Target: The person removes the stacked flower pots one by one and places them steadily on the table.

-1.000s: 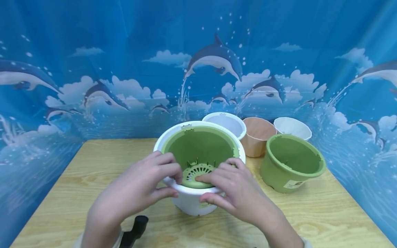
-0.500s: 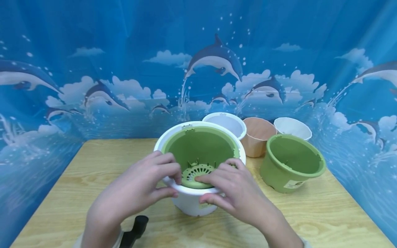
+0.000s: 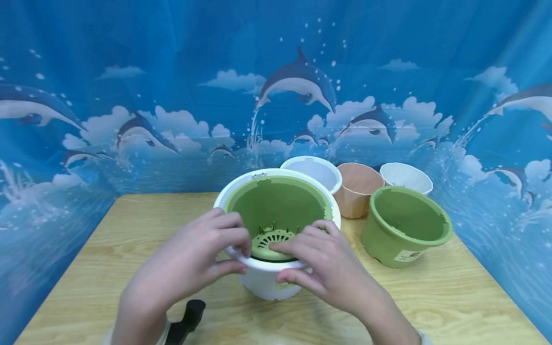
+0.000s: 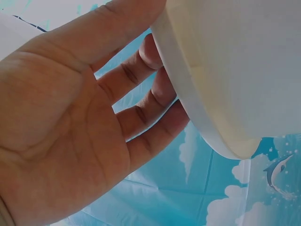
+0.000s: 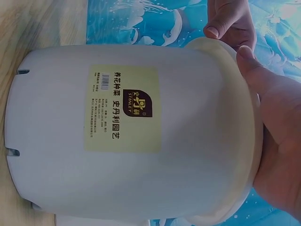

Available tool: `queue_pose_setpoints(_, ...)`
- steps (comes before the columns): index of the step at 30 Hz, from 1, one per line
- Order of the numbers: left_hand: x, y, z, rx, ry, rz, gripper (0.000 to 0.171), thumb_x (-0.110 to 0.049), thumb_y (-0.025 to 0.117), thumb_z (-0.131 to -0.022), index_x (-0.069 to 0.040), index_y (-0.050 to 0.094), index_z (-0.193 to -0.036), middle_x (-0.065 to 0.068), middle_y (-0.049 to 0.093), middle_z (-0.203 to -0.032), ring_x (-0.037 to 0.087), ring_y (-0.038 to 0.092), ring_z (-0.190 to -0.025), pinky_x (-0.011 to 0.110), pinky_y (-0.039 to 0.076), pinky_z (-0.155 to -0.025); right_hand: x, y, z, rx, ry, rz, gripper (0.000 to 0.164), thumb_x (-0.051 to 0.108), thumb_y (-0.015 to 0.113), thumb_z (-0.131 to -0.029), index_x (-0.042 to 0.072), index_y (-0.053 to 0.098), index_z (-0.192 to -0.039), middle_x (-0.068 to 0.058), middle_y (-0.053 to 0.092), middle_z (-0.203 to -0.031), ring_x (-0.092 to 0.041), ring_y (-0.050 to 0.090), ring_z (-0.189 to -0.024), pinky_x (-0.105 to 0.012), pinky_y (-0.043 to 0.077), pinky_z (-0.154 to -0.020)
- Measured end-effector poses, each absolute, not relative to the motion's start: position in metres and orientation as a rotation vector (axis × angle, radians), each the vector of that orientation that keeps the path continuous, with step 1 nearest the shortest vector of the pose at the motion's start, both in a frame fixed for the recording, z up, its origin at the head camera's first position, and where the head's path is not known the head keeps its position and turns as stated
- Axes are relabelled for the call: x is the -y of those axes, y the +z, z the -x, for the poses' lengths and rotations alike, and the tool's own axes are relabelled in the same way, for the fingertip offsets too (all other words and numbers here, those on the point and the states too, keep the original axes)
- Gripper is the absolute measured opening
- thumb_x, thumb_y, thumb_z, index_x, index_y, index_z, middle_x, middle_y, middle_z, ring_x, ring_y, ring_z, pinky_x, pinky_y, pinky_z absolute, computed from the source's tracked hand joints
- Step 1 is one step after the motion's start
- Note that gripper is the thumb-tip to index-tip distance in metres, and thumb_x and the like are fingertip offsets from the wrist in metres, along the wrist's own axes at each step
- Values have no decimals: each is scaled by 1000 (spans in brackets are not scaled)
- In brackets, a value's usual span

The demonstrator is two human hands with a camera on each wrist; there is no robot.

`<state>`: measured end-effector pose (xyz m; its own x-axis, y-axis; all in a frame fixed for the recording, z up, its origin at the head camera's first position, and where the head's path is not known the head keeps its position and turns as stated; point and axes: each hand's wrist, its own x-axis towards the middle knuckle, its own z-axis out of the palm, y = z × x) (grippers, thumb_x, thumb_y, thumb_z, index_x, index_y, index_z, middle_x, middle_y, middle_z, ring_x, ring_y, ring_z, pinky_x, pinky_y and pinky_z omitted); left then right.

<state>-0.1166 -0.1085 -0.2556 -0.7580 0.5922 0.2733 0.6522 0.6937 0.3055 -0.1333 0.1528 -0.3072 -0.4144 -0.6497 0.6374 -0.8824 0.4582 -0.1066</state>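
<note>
A white flowerpot stands on the table in front of me, with a green flowerpot nested inside it. The green one has a slotted base. My left hand pinches the white rim at front left, fingers over the inside and thumb outside. At front right, my right hand grips the same rim; its thumb lies below the lip and a finger reaches in over the slotted base. A pale yellow label shows on the white wall in the right wrist view. The left wrist view shows the left palm beside the rim.
Another green flowerpot stands at the right. Behind it are a terracotta-coloured pot, a white faceted pot and a white round pot. A black object sits by my left wrist. A dolphin-print curtain surrounds the table.
Both hands keep their hold on the rim. A darker green strip now shows at the front inside the green pot, and its slotted base appears slightly shifted.
</note>
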Motion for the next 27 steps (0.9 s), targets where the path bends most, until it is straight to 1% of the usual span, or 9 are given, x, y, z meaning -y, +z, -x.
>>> queue_pose_setpoints(6, 109, -255, 116, 2711, -595, 1042, 20, -27, 86, -77, -35, 69, -84, -22, 57, -89, 2, 50, -83, 27, 50, -74, -151, -306, 133, 2166, 626, -1279, 45, 51, 61, -92, 23, 66, -127, 16, 72, -105, -4, 61, -93, -36, 41, -93)
queue_pose_setpoints(12, 110, -253, 116, 2696, -690, 1065, 20, -19, 84, -80, -33, 72, -83, -22, 58, -85, 0, 53, -76, 21, 52, -70, -150, -306, 133, 2090, 672, -1269, 35, 42, 69, -89, 22, 71, -118, 17, 72, -97, -3, 58, -83, -34, 40, -90)
queue_pose_setpoints(18, 111, -253, 116, 2700, -670, 1068, 18, -21, 83, -81, -35, 72, -85, -23, 60, -86, -3, 54, -79, 22, 53, -72, -149, -307, 132, 2136, 741, -1207, 30, 43, 68, -92, 23, 72, -114, 17, 70, -92, -2, 56, -81, -34, 40, -90)
queue_pose_setpoints(21, 112, -253, 116, 2698, -645, 1054, 17, -22, 83, -81, -35, 73, -87, -23, 60, -88, -2, 54, -81, 24, 54, -74, -148, -308, 131, 2140, 800, -1165, 26, 41, 67, -94, 23, 73, -111, 17, 68, -88, -1, 54, -78, -35, 39, -90)
queue_pose_setpoints(24, 114, -253, 115, 2702, -613, 1016, 17, -26, 84, -80, -35, 74, -90, -23, 60, -91, -2, 55, -84, 26, 54, -75, -146, -308, 131, 2106, 847, -1136, 23, 39, 65, -96, 22, 74, -109, 17, 70, -88, 0, 53, -77, -36, 38, -90)
queue_pose_setpoints(27, 115, -252, 114, 2713, -600, 988, 17, -29, 83, -80, -35, 75, -93, -22, 61, -93, -2, 57, -87, 26, 55, -76, -143, -307, 132, 2036, 852, -1133, 24, 36, 64, -97, 20, 74, -110, 14, 72, -92, -2, 56, -78, -37, 38, -89)
